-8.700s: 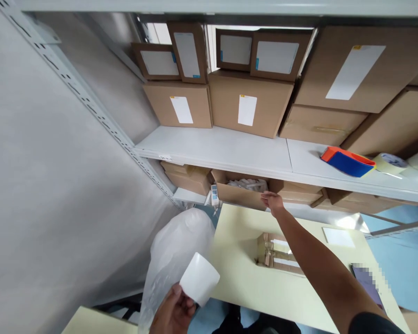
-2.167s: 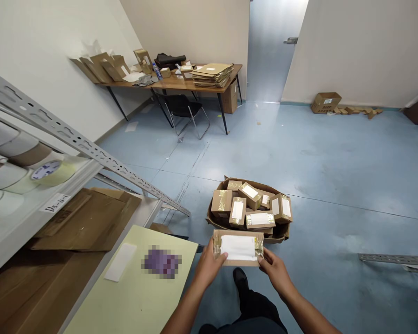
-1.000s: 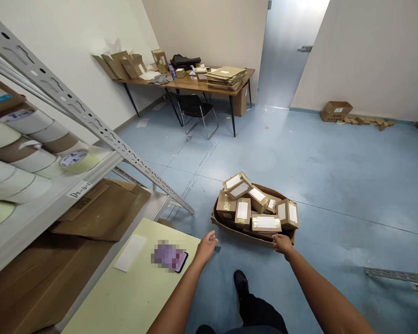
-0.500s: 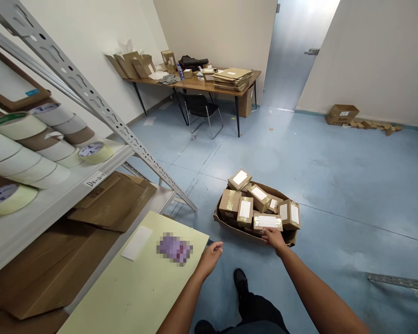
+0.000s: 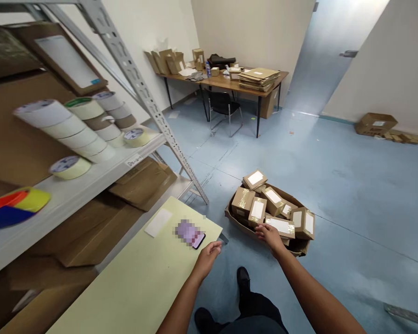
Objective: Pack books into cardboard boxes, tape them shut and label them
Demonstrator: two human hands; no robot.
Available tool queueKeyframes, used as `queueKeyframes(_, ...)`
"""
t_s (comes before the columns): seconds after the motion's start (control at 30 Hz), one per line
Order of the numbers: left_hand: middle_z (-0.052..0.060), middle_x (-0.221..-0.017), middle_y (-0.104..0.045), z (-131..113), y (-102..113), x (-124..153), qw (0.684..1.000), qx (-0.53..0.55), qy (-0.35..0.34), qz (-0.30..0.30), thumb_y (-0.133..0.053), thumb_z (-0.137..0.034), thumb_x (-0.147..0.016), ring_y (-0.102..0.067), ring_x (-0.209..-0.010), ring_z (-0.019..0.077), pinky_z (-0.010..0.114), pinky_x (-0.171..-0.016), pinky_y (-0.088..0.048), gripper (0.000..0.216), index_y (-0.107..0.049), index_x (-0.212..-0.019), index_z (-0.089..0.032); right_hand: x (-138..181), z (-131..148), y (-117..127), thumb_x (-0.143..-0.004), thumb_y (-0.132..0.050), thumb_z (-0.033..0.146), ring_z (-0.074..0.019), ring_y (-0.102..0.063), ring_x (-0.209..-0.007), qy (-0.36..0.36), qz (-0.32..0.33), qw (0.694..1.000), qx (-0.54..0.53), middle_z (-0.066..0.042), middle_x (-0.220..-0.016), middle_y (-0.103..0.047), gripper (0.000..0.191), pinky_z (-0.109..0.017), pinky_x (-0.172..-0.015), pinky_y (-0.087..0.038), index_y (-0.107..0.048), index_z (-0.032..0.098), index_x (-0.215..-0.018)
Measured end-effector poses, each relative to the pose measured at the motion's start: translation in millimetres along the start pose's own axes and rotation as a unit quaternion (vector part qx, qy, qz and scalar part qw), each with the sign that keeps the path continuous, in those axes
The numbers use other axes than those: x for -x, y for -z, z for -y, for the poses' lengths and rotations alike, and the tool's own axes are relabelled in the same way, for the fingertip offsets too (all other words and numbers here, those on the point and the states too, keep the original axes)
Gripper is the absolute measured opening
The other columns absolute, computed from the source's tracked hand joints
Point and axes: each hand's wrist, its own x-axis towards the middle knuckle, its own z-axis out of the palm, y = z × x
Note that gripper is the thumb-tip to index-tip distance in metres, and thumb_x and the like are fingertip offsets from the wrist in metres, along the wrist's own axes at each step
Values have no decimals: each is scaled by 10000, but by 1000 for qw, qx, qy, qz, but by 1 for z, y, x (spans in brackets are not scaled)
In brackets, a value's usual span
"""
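Note:
My left hand (image 5: 208, 259) is held over the right edge of a pale yellow tabletop (image 5: 135, 283). Its fingers are loosely curved, and nothing shows in them. Just beyond it lies a phone (image 5: 198, 241), its screen mostly pixelated, with a white slip of paper (image 5: 158, 222) farther left. My right hand (image 5: 270, 235) hovers with loosely stretched fingers, empty as far as I can see. In the picture it overlaps the near side of an open cardboard carton (image 5: 240, 224) on the floor; touch cannot be made out. Several taped, white-labelled small boxes (image 5: 243, 199) fill that carton.
A metal shelf (image 5: 125, 176) on the left carries tape rolls (image 5: 69, 167) and flattened cardboard (image 5: 142, 185). At the back stand a wooden desk (image 5: 226, 85) with stacked cardboard and a black chair (image 5: 224, 103). Another carton (image 5: 375, 124) sits by the right wall.
My view has swung left, so the shelf, desk and carton appear farther right. My right hand has shifted left relative to the carton. My left hand has barely moved in the picture.

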Motion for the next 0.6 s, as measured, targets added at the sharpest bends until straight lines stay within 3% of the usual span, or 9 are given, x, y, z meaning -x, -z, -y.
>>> queueKeyframes(0.17,166,-1283,-704,32,47,55,993,74,41,-78,-681,-473,-727,-653,-1210,317,449,-1066,-477,576,-677,-1210,-159,23,-4,-63,-664,-782,423,-226,-747,-812,5,90,996,14,-89,-937,-788,390,-309,-693,-563,-736,181,-966)
queueKeyframes(0.4,164,-1323,-678,106,111,124,969,125,74,-200,-642,-444,-781,-626,-1248,298,426,-1044,-497,538,-657,-1233,-153,79,-18,-149,-628,-836,468,-240,-741,-836,12,186,981,56,-109,-979,-780,487,-340,-749,-568,-747,165,-998)
queueKeyframes(0.6,152,-1434,-604,170,155,160,940,94,107,-311,-557,-263,-876,-557,-1346,240,335,-1113,-431,413,-614,-1269,-149,128,-68,-218,-754,-718,515,-259,-736,-982,16,284,936,208,-134,-1111,-754,489,-350,-823,-566,-720,162,-1091)
